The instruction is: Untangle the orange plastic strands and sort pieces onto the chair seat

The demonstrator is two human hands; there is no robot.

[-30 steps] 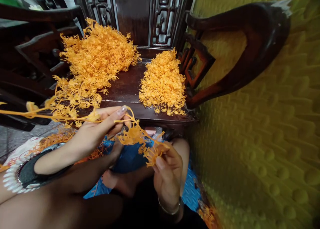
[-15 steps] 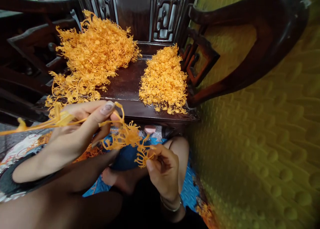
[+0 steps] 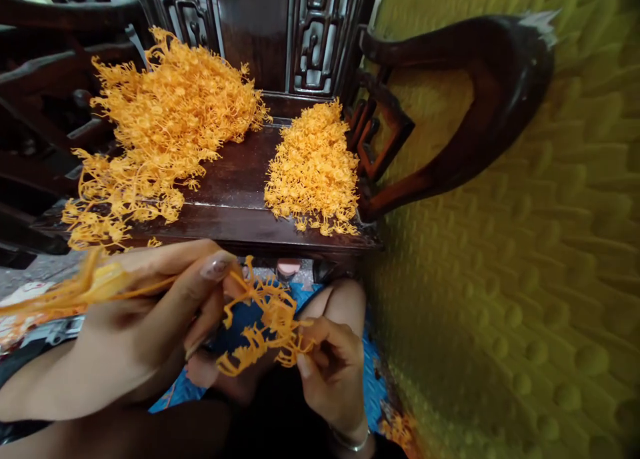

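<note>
My left hand (image 3: 165, 312) is closed, thumb against forefinger, on the stem of an orange plastic sprig (image 3: 277, 309) with curly, many-pronged clusters. A long part of stem with a pale yellow piece (image 3: 107, 280) runs out behind that hand to the left edge. Over my lap, the fingertips of my right hand (image 3: 334, 369) pinch a prong cluster at the sprig's near right end. Past the hands, a large heap of orange sprigs (image 3: 180, 99) lies on the left of a dark wooden seat (image 3: 230, 172). A smaller pile of loose orange clusters (image 3: 315, 169) lies on its right.
The chair's curved dark wooden armrest (image 3: 480, 112) rises at the right, beside a yellow-green textured wall (image 3: 525, 259). Below are my bent legs and a blue mat (image 3: 373, 379). More orange pieces (image 3: 397, 432) lie on the floor at the lower right.
Both hands have moved slightly lower in view, and the sprig between them has turned, its clusters now hanging lower. The whole scene has shifted a little left. Both hands keep their hold.
</note>
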